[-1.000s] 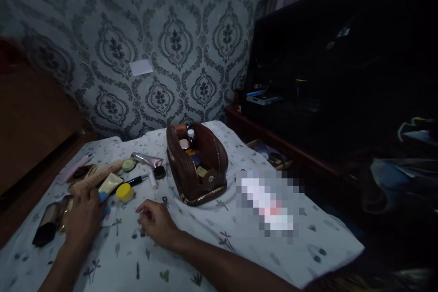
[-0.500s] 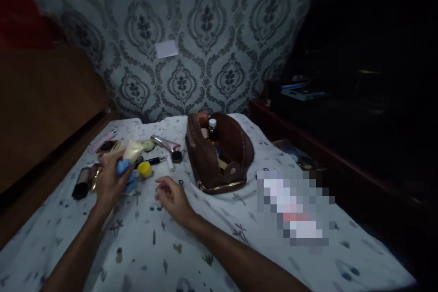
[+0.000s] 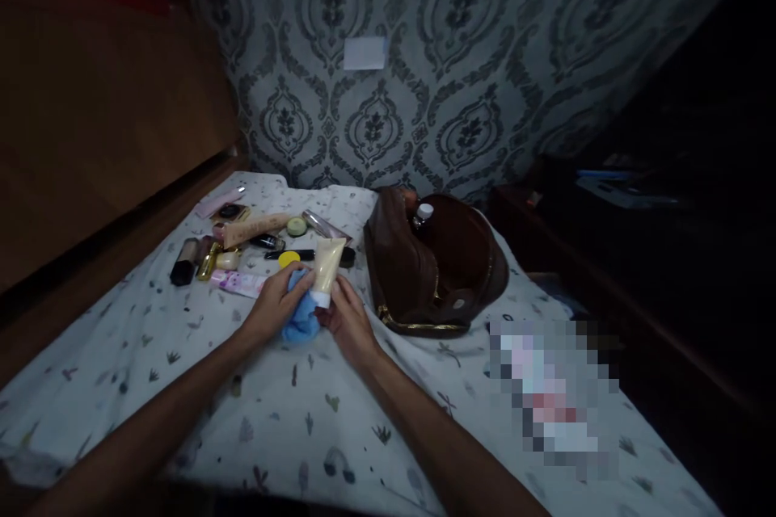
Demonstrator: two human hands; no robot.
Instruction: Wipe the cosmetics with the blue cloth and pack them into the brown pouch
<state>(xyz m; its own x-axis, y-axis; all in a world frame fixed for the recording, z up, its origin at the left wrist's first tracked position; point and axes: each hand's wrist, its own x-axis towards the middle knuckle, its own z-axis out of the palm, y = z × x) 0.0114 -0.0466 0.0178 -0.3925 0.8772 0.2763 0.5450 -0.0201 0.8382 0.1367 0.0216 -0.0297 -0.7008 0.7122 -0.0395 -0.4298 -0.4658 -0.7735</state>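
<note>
Between my two hands is a cream-yellow squeeze tube (image 3: 328,265), tilted slightly, its white cap (image 3: 321,298) pointing down. My left hand (image 3: 274,305) is closed on a blue cloth (image 3: 301,321) and presses it against the tube's left side. My right hand (image 3: 352,325) grips the tube near the cap, with some fingers hidden behind it. Beyond the hands, on the printed sheet, lie a yellow lid (image 3: 289,258), a pink-and-white tube (image 3: 238,283) and a beige tube (image 3: 255,229). An open brown leather bag (image 3: 400,275) stands just right of my right hand.
Several cosmetics lie left of the bag, among them a dark-capped bottle (image 3: 185,262), a gold tube (image 3: 209,261) and a small green-lidded jar (image 3: 297,226). A white-capped bottle (image 3: 423,215) sits inside the bag. A blurred-out item (image 3: 549,396) lies at right. Wooden furniture (image 3: 109,113) borders the left.
My left hand has brought the tube and blue cloth rightward and nearer, away from the cosmetics. My right hand has met it and taken hold of the tube. The view has shifted left.
</note>
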